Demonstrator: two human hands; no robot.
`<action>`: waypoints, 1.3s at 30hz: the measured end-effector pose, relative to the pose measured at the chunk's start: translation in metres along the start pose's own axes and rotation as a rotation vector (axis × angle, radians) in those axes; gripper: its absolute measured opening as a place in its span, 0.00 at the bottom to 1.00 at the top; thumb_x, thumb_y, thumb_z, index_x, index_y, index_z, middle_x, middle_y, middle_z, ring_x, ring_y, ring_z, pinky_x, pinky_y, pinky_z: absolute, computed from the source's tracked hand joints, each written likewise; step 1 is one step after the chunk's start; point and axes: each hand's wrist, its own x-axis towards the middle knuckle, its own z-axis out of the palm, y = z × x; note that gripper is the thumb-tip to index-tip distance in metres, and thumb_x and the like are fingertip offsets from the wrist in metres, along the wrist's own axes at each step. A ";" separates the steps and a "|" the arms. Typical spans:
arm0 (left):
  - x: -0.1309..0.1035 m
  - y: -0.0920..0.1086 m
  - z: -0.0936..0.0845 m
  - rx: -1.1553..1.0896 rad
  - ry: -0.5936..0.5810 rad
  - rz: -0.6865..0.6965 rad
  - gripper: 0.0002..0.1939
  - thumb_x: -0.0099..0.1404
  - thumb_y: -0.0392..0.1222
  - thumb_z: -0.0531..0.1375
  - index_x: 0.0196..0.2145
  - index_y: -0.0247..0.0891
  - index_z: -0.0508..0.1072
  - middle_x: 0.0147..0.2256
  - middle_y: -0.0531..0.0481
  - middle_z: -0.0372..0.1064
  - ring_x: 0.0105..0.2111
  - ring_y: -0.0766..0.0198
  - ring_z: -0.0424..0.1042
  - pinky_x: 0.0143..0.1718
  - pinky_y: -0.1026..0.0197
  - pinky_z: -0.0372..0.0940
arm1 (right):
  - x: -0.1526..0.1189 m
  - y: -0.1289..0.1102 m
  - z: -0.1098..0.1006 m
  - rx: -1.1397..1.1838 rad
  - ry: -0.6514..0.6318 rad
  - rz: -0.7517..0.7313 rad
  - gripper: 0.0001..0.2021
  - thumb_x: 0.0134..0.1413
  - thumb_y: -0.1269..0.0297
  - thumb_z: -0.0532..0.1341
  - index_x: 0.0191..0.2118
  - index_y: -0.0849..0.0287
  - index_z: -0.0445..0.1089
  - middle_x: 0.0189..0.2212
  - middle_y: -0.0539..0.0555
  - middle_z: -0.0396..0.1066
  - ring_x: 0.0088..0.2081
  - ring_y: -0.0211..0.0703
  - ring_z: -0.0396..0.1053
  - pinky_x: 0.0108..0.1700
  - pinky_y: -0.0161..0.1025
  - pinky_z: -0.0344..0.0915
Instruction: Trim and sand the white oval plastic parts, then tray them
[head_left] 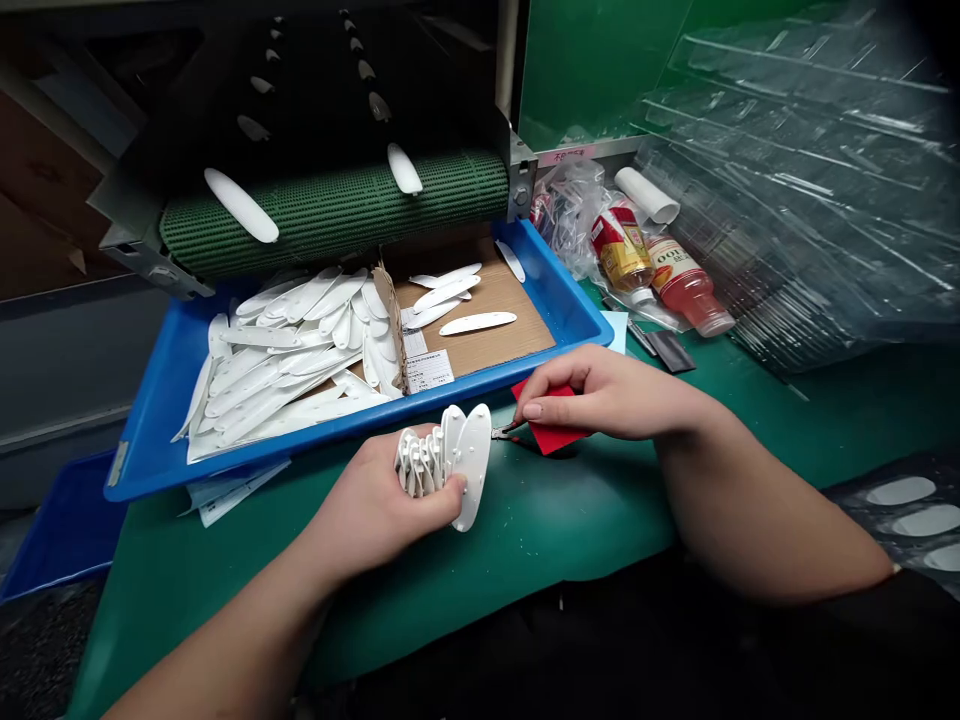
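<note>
In my left hand (pixel 375 495) is a fanned stack of white oval plastic parts (pixel 474 465) with small pegs on them. The thumb presses on the front part, which stands nearly upright. My right hand (pixel 600 395) is closed round small nippers (pixel 501 433), their metal jaws at the right edge of the front part. I cannot tell whether the jaws touch it. Under the right hand a red square piece (pixel 555 438) shows; whether it lies on the table or is held is unclear. Beyond the hands stands a blue tray (pixel 360 420), with many similar white parts (pixel 285 370) heaped in its left side.
A green conveyor belt (pixel 337 215) ends above the tray, carrying white parts. A cardboard divider (pixel 391 325) splits the tray; several parts lie on its right. Two bottles (pixel 622 250) and plastic bags lie behind right. Clear plastic trays (pixel 825 200) are stacked at the right on the green table (pixel 585 520).
</note>
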 end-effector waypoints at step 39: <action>0.016 -0.019 0.036 -0.884 -0.056 -0.191 0.24 0.50 0.39 0.79 0.44 0.34 0.79 0.39 0.45 0.81 0.38 0.55 0.78 0.39 0.56 0.75 | -0.003 0.004 0.070 -0.199 0.152 0.113 0.11 0.62 0.57 0.64 0.33 0.59 0.70 0.26 0.47 0.68 0.28 0.36 0.62 0.29 0.33 0.55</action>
